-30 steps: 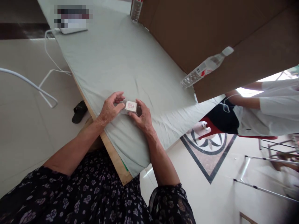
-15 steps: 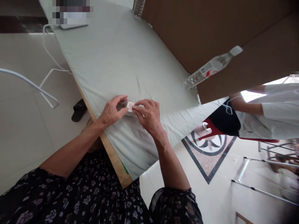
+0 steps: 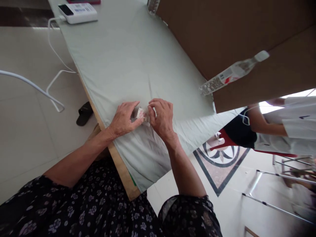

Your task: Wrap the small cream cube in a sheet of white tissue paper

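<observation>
Close to the table's near edge, a small white box (image 3: pixel 141 113) with reddish print sits between my two hands. My left hand (image 3: pixel 125 118) curves around its left side, thumb along the near side and fingers at the far side. Beside the box's right side is my right hand (image 3: pixel 161 117), with thumb and index finger pinched together. Something pale and partly see-through shows between the box and those fingertips, too blurred to name. The underside of the box is hidden.
A pale green cloth (image 3: pixel 118 56) covers the table. A large brown cardboard panel (image 3: pixel 222 36) stands at the right, with a clear plastic bottle (image 3: pixel 232 74) against it. A white device (image 3: pixel 80 13) with a cable lies far left. Another person's arm (image 3: pixel 268 123) is at right.
My right hand has drawn slightly to the right, off the top of the small box, fingers now pinched. The box's printed face shows more. The whole view has shifted a little.
</observation>
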`<action>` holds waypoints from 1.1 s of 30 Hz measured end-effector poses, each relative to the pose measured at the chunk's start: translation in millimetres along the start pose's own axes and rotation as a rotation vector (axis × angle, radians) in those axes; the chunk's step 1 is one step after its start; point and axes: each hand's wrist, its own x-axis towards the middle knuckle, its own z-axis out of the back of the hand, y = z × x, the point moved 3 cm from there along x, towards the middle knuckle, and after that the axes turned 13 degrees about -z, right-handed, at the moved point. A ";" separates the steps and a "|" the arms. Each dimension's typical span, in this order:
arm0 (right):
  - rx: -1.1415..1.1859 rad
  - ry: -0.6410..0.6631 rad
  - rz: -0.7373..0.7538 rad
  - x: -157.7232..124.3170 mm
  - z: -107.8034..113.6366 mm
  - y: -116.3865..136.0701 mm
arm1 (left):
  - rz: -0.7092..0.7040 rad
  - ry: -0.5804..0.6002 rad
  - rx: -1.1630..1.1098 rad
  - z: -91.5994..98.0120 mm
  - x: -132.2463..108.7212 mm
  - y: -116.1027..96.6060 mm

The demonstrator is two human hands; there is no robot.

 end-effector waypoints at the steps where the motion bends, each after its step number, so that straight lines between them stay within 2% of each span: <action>1: -0.002 0.005 -0.007 3.8 1.4 -1.4 | 0.001 0.018 0.003 -1.6 -0.1 0.4; 5: -0.019 0.029 -0.036 24.3 9.0 -7.5 | -0.016 0.030 -0.080 -5.5 -0.3 2.9; 8: -0.022 0.020 -0.068 43.1 14.6 -15.1 | -0.086 0.004 -0.152 -5.1 -0.3 2.6; 13: -0.001 0.034 -0.104 77.5 14.4 -33.1 | -0.164 0.045 -0.226 -3.1 0.0 -0.6; 16: 0.031 0.039 -0.118 98.6 6.9 -45.2 | -0.114 0.051 -0.293 -0.7 0.3 -1.5; 20: 0.076 0.005 -0.184 115.3 -3.8 -59.4 | 0.024 0.047 -0.421 1.9 0.2 0.4; 23: 0.118 -0.051 -0.274 106.5 -0.4 -63.1 | 0.096 0.057 -0.517 2.3 0.5 2.3; 27: 0.191 -0.134 -0.369 67.6 24.5 -47.3 | 0.130 0.055 -0.575 1.8 2.2 3.7; 28: 0.196 -0.110 -0.386 56.8 30.2 -39.7 | 0.125 0.045 -0.579 2.0 2.8 3.7; 30: 0.147 0.017 -0.402 38.5 35.7 -22.1 | 0.121 0.028 -0.589 2.5 3.9 3.5; 33: -0.051 0.252 -0.407 23.7 29.1 2.7 | 0.143 0.011 -0.597 4.8 5.7 3.9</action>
